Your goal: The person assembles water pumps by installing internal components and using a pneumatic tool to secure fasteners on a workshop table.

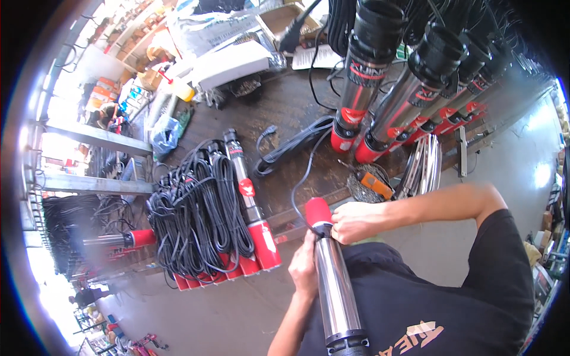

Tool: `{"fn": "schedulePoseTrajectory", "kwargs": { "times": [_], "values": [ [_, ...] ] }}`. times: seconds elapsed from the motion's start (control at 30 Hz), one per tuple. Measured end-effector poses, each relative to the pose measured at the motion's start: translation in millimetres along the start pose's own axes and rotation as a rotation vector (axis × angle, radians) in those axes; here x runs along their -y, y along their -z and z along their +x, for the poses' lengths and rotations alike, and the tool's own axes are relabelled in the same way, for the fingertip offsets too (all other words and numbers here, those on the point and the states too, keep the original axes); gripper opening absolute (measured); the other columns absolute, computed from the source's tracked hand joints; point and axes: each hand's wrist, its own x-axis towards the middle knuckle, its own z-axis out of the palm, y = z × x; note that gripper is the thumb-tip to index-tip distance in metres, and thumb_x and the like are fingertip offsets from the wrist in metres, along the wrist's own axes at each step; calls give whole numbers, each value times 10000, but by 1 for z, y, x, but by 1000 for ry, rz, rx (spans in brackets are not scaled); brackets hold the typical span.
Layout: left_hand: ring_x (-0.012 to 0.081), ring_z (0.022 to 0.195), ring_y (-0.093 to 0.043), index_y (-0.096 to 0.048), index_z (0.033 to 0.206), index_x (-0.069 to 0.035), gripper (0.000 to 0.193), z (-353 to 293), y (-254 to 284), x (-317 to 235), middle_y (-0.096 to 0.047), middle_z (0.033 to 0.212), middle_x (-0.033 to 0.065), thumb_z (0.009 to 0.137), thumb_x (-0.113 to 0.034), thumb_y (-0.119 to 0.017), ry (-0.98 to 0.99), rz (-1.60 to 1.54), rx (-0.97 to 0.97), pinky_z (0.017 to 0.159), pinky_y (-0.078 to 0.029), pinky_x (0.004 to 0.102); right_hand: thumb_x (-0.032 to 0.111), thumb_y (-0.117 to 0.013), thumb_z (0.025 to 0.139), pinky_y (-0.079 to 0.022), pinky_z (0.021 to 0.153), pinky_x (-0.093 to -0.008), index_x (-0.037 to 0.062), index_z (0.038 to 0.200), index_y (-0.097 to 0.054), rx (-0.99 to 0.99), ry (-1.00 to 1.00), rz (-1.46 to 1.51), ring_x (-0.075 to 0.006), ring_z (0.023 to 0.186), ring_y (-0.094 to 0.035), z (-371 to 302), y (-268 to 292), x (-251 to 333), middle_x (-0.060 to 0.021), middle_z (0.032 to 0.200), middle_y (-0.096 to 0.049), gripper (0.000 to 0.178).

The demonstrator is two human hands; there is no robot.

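Observation:
A steel submersible pump [336,288] with a red end cap [318,210] lies slanted in front of my body, its black fitting towards me. My left hand [303,266] is closed along the left side of the pump, just below its dark collar. On the other side, my right hand [350,222] is curled tight against the collar by the red cap; what its fingers pinch is hidden. A black cable [298,188] leaves the collar near my left fingertips and runs up to a loosely bundled coil [291,147] on the worktable.
Several tall steel pumps [368,71] stand at the table's right edge. To the left lies a row of red-ended pumps with black cable bundles [199,213]. An orange tool [377,185] rests on a bowl of small parts near the front edge. A white box [231,64] sits farther back.

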Motion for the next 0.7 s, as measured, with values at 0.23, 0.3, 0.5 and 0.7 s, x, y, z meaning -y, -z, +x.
{"fn": "schedulePoseTrajectory", "kwargs": {
  "times": [0.23, 0.3, 0.5, 0.7],
  "values": [
    [314, 1027, -714, -522, 1421, -4, 594, -26, -11, 8, -649, 1314, 187, 868, -93, -722, 138, -97, -46, 850, -592, 372, 403, -826, 683, -513, 845, -407, 30, 1304, -553, -23, 414, -64, -268, 1018, -653, 64, 19, -52, -92, 1135, -670, 774],
    [296, 987, -722, -542, 1398, -6, 566, -29, -8, 32, -659, 1295, 182, 875, -116, -728, 105, -58, -49, 824, -591, 360, 446, -913, 613, -459, 967, -470, 25, 1569, -231, 30, 468, 267, -317, 1213, -584, 62, -1, -57, -133, 1404, -557, 1248],
    [239, 937, -702, -582, 1318, -1, 455, 12, -4, 65, -682, 1192, 158, 900, -123, -714, 105, -299, -61, 824, -564, 339, 304, -879, 714, -432, 1006, -491, 48, 1400, -447, -330, 115, 622, -352, 1217, -579, 59, -15, -45, -197, 1331, -573, 851],
    [84, 834, -608, -698, 1093, 41, 303, 136, 5, 120, -716, 899, 58, 1010, -238, -611, 453, -763, 42, 743, -502, 280, 314, -793, 875, -534, 863, -375, 17, 1336, -430, -752, -490, 1088, -175, 996, -602, 123, -51, -87, -135, 1153, -610, 658]
  ]
}}
